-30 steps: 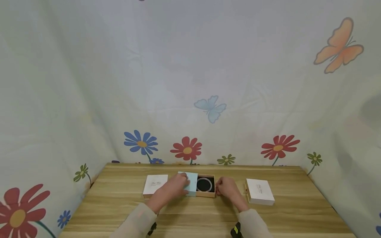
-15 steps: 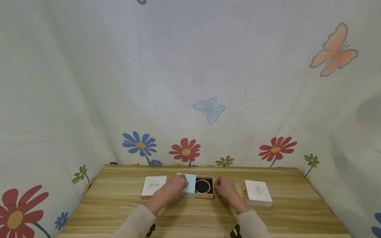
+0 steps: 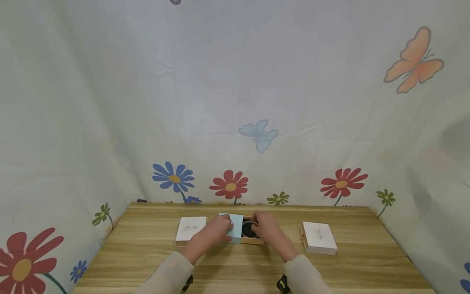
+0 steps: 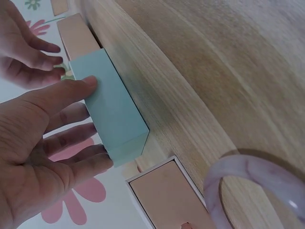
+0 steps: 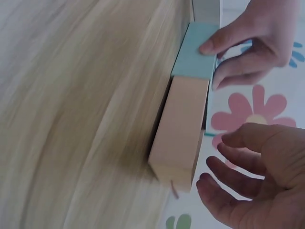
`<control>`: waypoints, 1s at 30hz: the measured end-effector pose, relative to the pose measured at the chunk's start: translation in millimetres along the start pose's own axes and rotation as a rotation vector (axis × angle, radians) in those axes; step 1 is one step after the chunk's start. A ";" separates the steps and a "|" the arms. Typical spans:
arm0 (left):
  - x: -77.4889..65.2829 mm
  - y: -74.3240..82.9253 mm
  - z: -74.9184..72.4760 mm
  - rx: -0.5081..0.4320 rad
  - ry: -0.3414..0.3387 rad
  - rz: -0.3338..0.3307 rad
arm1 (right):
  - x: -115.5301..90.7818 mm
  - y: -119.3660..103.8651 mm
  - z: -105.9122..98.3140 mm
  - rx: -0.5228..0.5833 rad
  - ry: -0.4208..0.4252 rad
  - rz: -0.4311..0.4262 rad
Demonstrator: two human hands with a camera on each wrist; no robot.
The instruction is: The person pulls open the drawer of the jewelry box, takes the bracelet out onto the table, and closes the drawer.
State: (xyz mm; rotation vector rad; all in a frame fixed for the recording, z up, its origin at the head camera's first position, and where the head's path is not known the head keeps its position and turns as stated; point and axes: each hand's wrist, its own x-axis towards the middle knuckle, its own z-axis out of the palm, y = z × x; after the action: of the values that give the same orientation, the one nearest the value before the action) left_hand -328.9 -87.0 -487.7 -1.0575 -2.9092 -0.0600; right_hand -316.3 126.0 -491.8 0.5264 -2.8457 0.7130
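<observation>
My left hand [image 3: 216, 229] holds the light blue sleeve [image 3: 236, 229] of a drawer-style gift box, thumb on the side facing me and fingers behind, as the left wrist view shows. The tan drawer [image 5: 180, 121] sticks out of the sleeve to the right. A bangle [image 3: 249, 221] lies on the black lining inside it, partly covered by my right hand [image 3: 269, 228]. In the right wrist view that hand hovers by the open drawer with loosely bent fingers. Whether its fingertips touch the bangle, I cannot tell.
White lidded boxes stand on the wooden table [image 3: 235, 269]: one white box [image 3: 191, 228] on the left, another white box [image 3: 319, 237] on the right. A pale marbled ring [image 4: 217, 183] shows near the left wrist camera. A flower-print curtain [image 3: 205, 102] hangs behind.
My right hand has moved left from beside the drawer's end to over the drawer, covering part of the bangle. My left hand stays on the sleeve.
</observation>
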 end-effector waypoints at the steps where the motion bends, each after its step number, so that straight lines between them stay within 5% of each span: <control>1: 0.3 0.0 0.0 -0.002 0.000 0.001 | 1.4 -1.7 1.2 -0.007 -0.014 -0.005; 20: 1.5 -1.0 0.1 0.028 0.005 0.034 | 11.9 -22.1 8.5 -0.006 -0.141 0.008; 30: 3.6 -3.8 3.1 0.057 -0.008 0.045 | 19.3 -22.7 10.5 -0.099 -0.189 0.010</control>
State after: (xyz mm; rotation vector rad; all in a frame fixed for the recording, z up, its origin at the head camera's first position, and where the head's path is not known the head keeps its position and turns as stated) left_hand -334.2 -87.5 -490.6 -1.1165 -2.8743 0.0286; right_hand -326.4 96.5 -486.7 0.5936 -3.0413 0.5474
